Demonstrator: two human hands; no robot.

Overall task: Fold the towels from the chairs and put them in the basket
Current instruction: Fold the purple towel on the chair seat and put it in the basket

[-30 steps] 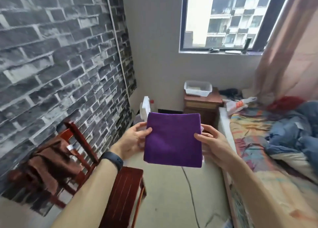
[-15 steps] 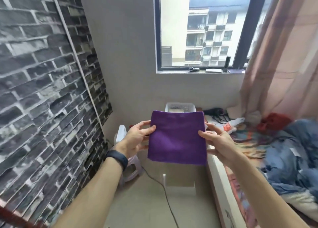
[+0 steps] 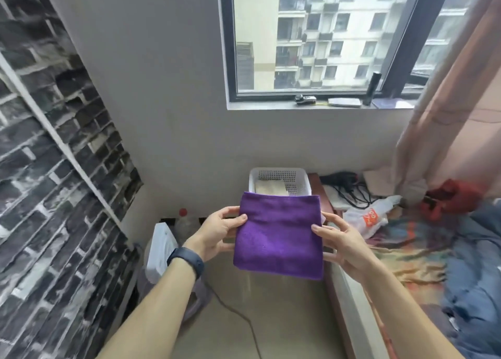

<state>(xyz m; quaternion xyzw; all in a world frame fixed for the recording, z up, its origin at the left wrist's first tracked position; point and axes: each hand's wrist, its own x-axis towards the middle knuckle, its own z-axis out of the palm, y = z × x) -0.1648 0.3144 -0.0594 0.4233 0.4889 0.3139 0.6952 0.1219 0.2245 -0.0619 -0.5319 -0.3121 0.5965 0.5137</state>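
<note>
Since a second ago the view has swung away from the red chair and its brown towel, which are out of sight now, and the white perforated basket (image 3: 279,175) has come much nearer; half a second ago only its rim peeked over the cloth. The folded purple towel (image 3: 279,234) is carried just as before, a flat, nearly square pad held up in the air between both hands. Its top edge sits just below the basket's near rim in the view, not yet inside. The left hand (image 3: 217,231), with a dark wristband (image 3: 187,261) on its wrist, pinches the towel's left edge, thumb on the front face and fingers behind. The right hand (image 3: 341,239) grasps the right edge the same way, its thumb tip on the front and its fingers tucked behind the cloth. A cream folded towel (image 3: 271,188) already lies in the basket. On the bed (image 3: 420,253) to the right lies a white plastic bag (image 3: 371,217) with an orange print, too blurred to read.
</note>
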